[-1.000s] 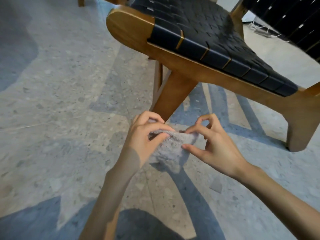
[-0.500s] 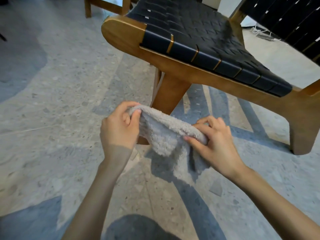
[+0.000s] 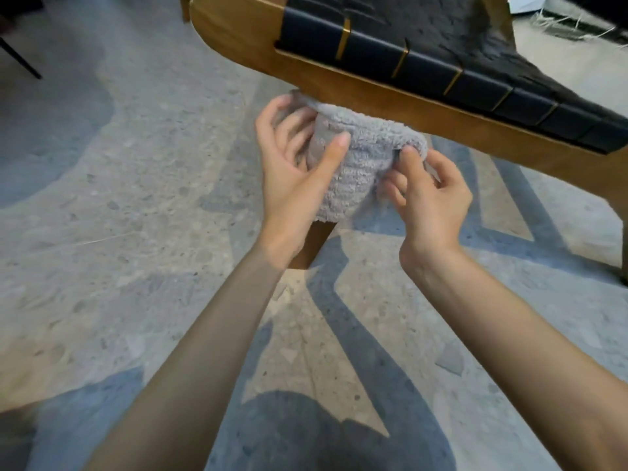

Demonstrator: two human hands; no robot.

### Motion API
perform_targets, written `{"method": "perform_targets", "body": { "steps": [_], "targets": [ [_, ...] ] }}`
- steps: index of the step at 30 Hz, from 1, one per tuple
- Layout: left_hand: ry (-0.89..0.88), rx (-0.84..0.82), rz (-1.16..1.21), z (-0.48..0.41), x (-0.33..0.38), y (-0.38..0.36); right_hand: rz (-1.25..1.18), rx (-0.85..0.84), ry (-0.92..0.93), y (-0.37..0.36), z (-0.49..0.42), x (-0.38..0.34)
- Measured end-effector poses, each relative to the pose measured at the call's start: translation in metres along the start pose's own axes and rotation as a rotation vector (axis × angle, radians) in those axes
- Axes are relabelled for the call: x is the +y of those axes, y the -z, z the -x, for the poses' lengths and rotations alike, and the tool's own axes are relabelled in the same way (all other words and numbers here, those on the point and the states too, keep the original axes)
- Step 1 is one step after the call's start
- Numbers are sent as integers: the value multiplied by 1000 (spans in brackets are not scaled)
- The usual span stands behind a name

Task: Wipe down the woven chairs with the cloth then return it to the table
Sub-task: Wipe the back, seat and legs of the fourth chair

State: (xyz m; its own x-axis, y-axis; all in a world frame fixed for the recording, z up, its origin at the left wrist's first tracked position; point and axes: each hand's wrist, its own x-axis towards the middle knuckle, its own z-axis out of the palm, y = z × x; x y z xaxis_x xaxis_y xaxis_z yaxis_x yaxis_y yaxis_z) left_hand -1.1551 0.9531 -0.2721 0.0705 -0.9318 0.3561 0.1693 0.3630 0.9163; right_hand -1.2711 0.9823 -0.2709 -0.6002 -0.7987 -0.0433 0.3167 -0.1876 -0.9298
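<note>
A grey fluffy cloth (image 3: 353, 164) hangs folded between my two hands, just below the front rail of a wooden chair (image 3: 339, 83) with a black woven seat (image 3: 424, 52). My left hand (image 3: 295, 164) holds the cloth's left side, thumb across its front and fingers behind it. My right hand (image 3: 428, 195) pinches the cloth's right edge with thumb and curled fingers. The cloth's top sits right at the underside of the rail; whether it touches is unclear. The chair's front leg (image 3: 312, 246) is mostly hidden behind the cloth and my left wrist.
Speckled stone floor (image 3: 136, 198) with grey shadow bands spreads all around. The chair's other leg (image 3: 615, 229) stands at the right edge. A thin dark furniture leg (image 3: 20, 59) shows at the far left. White frayed material (image 3: 571, 25) lies on the floor behind the chair.
Both hands have risen with the cloth from floor-side height up to the chair's front rail. The cloth went from bunched, to spread, to folded over between my hands. The view moved closer.
</note>
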Motion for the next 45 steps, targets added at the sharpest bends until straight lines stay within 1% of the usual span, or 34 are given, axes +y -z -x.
{"method": "perform_targets", "body": {
  "steps": [2, 4, 6, 8, 10, 13, 18, 22, 27, 30, 33, 38, 41, 43, 45],
  "targets": [
    [-47, -4, -29, 1, -6, -4, -87, -22, -6, -7, 3, 2],
    [-68, 11, -68, -2, -10, -6, -79, -49, 7, -12, 6, 5],
    [-92, 17, -95, -4, -11, -6, -36, -84, 71, -17, 10, 5],
    [-113, -2, -116, -7, -16, -5, 42, -132, 192, -25, 13, 10],
    [-155, -22, -144, -9, -22, -5, 138, -134, 285, -32, 15, 17],
    [-205, 4, -185, -7, -34, -5, 233, -115, 359, -38, 13, 30],
    [-178, 43, -270, -2, -58, 2, 348, -132, 437, -35, 3, 49],
    [-108, 65, -308, 6, -77, 15, 413, -189, 493, -22, 0, 74],
    [-57, 42, -311, 28, -110, 38, 521, -327, 419, -8, 2, 113],
    [73, 51, -316, 41, -133, 51, 624, -417, 328, 1, 2, 139],
    [150, 41, -380, 49, -153, 64, 698, -477, 238, 7, 3, 164],
    [263, -62, -418, 56, -171, 84, 789, -626, 69, 12, 2, 189],
    [272, -82, -440, 57, -169, 84, 803, -657, 50, 14, -4, 191],
    [252, -86, -429, 56, -161, 81, 753, -661, 57, 14, -6, 186],
    [216, -80, -404, 51, -150, 76, 686, -627, 112, 15, -5, 176]
  ]
}}
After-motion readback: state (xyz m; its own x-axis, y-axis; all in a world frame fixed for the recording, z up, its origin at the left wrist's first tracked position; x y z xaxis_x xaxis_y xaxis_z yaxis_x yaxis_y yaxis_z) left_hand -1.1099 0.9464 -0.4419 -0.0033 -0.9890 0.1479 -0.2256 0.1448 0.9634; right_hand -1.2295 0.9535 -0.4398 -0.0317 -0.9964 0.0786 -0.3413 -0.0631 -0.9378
